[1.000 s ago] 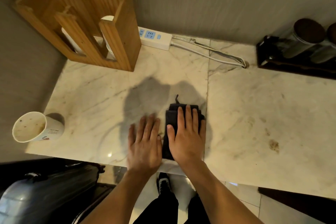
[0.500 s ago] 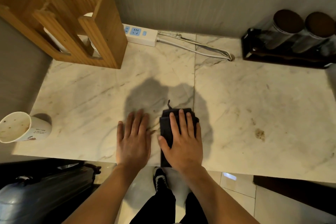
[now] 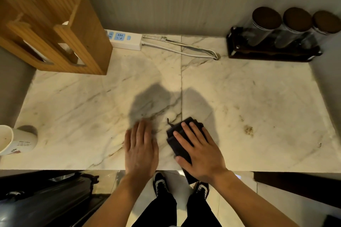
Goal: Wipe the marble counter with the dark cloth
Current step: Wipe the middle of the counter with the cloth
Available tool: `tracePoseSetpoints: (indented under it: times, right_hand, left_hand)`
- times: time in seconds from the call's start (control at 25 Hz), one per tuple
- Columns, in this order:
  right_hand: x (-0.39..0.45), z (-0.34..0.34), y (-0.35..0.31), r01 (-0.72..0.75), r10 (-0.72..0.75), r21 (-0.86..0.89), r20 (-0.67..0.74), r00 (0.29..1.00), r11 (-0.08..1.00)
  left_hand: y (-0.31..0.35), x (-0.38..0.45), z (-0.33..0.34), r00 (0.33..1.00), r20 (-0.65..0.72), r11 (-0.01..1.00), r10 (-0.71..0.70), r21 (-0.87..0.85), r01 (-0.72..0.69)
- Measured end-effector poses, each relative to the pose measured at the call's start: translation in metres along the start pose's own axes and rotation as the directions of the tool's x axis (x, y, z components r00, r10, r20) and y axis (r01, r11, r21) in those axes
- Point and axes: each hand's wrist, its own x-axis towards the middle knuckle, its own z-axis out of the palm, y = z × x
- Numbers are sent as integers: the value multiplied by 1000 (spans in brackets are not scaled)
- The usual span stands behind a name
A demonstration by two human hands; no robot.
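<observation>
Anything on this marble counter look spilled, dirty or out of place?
Yes. A brown crusty stain sits on the white marble counter, to the right of the folded dark cloth under the right hand, with smaller brown specks just behind it. Nothing looks tipped over.

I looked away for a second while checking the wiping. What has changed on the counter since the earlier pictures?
The right hand has slid the dark cloth rightward across the seam, turning it slightly. The hands were side by side; now there is a gap. The left hand stays flat on the marble counter. The brown stain remains unwiped.
</observation>
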Motion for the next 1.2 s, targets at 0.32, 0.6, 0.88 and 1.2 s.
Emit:
tracePoseSetpoints:
  times: [0.32,0.6,0.88,1.2]
  right_hand:
    - [4,-1,14,66,-66,16,-15,998,998]
    - [37,-6,35,32,-32,-8,-27,999,999]
    - [76,-16,56,-23,22,-43,-25,999,999]
    - [112,-24,74,-66,63,-56,-46,997,996]
  left_hand:
    - [21,-5,7,999,36,999,40,20,-41]
    - [35,3,11,999,35,999,32,-8,-31]
    - [54,23,20,997,29,997,70,-17,-70]
    - [62,28,26,993,109,993,39,108,-50]
